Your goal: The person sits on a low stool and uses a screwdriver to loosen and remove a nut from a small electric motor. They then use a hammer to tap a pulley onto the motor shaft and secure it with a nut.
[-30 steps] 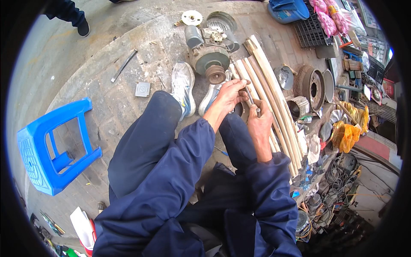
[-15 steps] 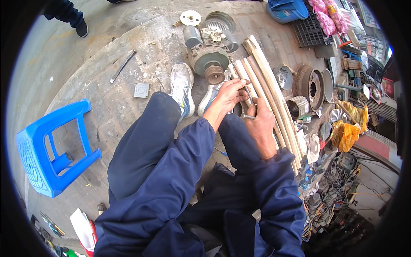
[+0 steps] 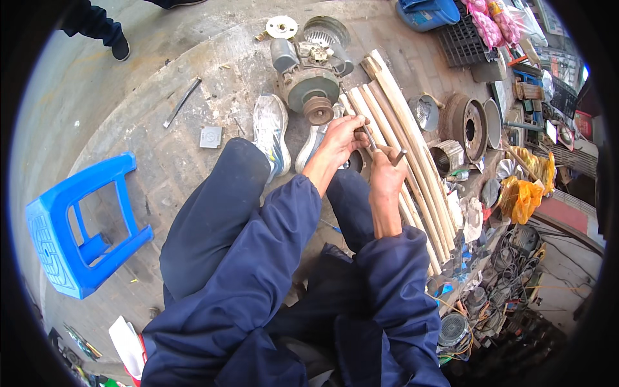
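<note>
Above my right knee, my left hand (image 3: 343, 138) pinches the upper part of a thin dark metal rod. My right hand (image 3: 387, 179) is closed around the rod's near end, where a short bar (image 3: 400, 157) sticks out crosswise; together they look like a T-handle wrench. The joint between rod and bar is hidden in the fingers. Just beyond my hands stands a greenish-grey electric motor (image 3: 314, 85) with a rusty pulley (image 3: 318, 111) toward me. Long pale wooden strips (image 3: 412, 148) lie beside and under my right hand.
A blue plastic stool (image 3: 84, 226) lies on its side at left. A metal bar (image 3: 182, 102) and grey square plate (image 3: 210, 137) rest on the floor. Rightward are a rusty drum (image 3: 465, 127), yellow bags (image 3: 521, 197) and tangled wires (image 3: 503, 284). Another person's foot (image 3: 120, 48) shows far left.
My right hand has turned over at the wrist, swinging the crosswise bar from the left of that hand to its upper right. My left hand keeps its pinch on the rod.
</note>
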### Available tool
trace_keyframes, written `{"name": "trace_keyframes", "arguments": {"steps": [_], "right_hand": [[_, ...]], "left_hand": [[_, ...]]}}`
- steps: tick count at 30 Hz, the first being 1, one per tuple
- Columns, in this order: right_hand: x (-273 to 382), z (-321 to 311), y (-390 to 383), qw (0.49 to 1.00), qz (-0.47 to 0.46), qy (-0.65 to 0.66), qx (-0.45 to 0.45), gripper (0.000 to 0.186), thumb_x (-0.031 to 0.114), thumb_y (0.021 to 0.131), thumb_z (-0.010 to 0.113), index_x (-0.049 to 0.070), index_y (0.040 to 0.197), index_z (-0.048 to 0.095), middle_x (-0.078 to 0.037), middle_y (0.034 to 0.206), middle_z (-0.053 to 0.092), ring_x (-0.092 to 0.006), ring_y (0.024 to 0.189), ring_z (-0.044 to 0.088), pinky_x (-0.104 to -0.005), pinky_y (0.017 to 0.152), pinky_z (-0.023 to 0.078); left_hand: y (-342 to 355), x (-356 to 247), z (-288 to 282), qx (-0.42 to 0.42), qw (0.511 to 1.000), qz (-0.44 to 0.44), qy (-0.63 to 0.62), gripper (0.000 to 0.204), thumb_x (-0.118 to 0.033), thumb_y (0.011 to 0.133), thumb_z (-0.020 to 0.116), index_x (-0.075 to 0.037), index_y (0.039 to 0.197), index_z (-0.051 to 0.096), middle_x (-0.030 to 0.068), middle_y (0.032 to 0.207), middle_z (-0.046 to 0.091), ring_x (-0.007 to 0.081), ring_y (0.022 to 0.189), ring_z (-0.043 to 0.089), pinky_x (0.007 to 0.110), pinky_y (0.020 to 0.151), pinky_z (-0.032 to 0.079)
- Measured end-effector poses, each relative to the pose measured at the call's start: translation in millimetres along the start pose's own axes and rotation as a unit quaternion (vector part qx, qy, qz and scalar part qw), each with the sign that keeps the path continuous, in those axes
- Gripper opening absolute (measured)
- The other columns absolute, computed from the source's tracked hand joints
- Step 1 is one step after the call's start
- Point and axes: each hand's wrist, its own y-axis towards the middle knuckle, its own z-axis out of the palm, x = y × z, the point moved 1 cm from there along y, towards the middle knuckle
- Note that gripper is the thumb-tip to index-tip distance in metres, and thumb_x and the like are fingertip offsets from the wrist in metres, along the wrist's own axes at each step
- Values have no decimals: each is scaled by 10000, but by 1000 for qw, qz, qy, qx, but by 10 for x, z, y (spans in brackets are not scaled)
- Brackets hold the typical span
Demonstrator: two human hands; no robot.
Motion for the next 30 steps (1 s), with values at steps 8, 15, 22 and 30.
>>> {"name": "trace_keyframes", "arguments": {"steps": [8,15,22,30], "right_hand": [[31,-54,-17,966,158,202,30,91,70,936,577,2,980,619,62,567,397,-45,412,314,-253,383,224],[28,-47,6,895,277,340,78,243,166,1010,453,-20,1002,610,75,518,298,-83,410,242,-265,427,215],[-122,8,-95,712,412,565,66,338,190,1041,356,-58,1066,584,54,522,311,-103,420,270,-276,460,260],[354,-1053,-55,819,253,490,158,201,135,1004,521,-51,1037,590,72,568,364,-74,451,314,-259,461,289]], "left_hand": [[15,32,39,-20,1000,10,20,178,-182,1018,613,-11,1030,664,38,826,662,114,642,639,292,626,582],[42,36,21,-45,999,-1,30,149,-168,998,640,-23,1009,668,34,805,665,110,620,632,277,590,567],[38,48,-97,-62,995,-13,78,147,-180,987,661,-35,984,642,74,802,686,104,606,621,258,560,547],[-351,-246,-3,-276,864,232,352,316,-269,972,639,42,1025,623,112,869,701,252,753,693,364,702,568]]}}
